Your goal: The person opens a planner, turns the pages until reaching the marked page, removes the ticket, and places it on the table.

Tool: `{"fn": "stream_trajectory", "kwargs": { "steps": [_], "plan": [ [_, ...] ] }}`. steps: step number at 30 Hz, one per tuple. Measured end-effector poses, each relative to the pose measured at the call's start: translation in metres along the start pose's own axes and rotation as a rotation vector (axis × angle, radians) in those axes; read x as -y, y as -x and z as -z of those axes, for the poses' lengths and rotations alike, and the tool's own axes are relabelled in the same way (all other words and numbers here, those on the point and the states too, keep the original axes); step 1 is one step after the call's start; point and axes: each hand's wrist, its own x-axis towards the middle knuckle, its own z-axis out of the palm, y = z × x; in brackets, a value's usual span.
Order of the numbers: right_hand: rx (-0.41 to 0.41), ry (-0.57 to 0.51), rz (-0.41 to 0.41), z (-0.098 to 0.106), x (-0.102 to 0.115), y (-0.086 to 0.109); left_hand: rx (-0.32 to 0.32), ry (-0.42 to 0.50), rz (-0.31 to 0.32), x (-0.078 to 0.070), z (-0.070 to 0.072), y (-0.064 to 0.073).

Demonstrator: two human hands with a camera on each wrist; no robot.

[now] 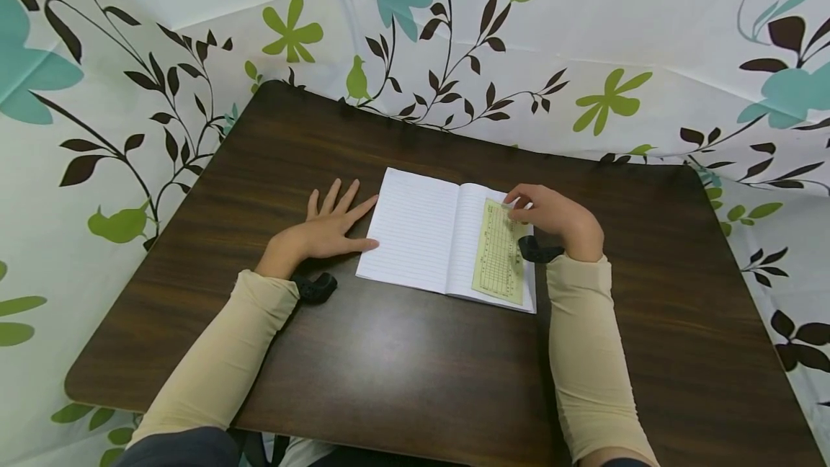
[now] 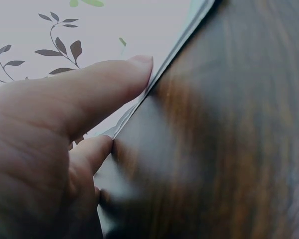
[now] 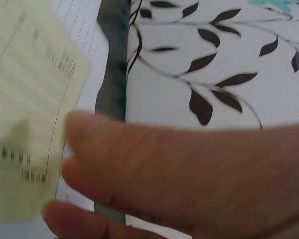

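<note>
An open ruled notebook (image 1: 415,225) lies on the dark wooden table. Across its right page rests a pale yellow printed slip (image 1: 496,258) with a grid of lines and small text. My right hand (image 1: 551,211) is over the slip's upper right part, its curled fingers and thumb pinching the edge; in the right wrist view the thumb (image 3: 154,159) overlaps that edge. At the notebook's left side my left hand (image 1: 327,229) lies with fingers spread, thumb and index fingertip touching the page edge. The left wrist view shows the thin page edges beside the thumb (image 2: 109,84).
The dark wooden table (image 1: 382,366) extends around the notebook on all sides. A white cloth (image 1: 493,20) printed with leaves, flowers and birds hangs behind the table and down its sides. Both wrists wear black bands, the left one (image 1: 315,288) close to the tabletop.
</note>
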Motion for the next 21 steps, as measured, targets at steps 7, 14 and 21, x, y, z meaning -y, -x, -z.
{"fn": "stream_trajectory", "kwargs": {
  "steps": [7, 14, 21],
  "plan": [
    [0.0, 0.035, -0.14, 0.001, -0.009, 0.0, -0.002, -0.015, 0.005, 0.0, 0.0, 0.0],
    [-0.017, 0.061, -0.213, -0.005, -0.013, -0.006, -0.004, 0.004, 0.007, 0.003, -0.002, -0.002],
    [-0.018, 0.063, -0.246, -0.007, -0.018, -0.01, -0.011, 0.005, 0.006, 0.007, -0.006, -0.005]
  ]
}}
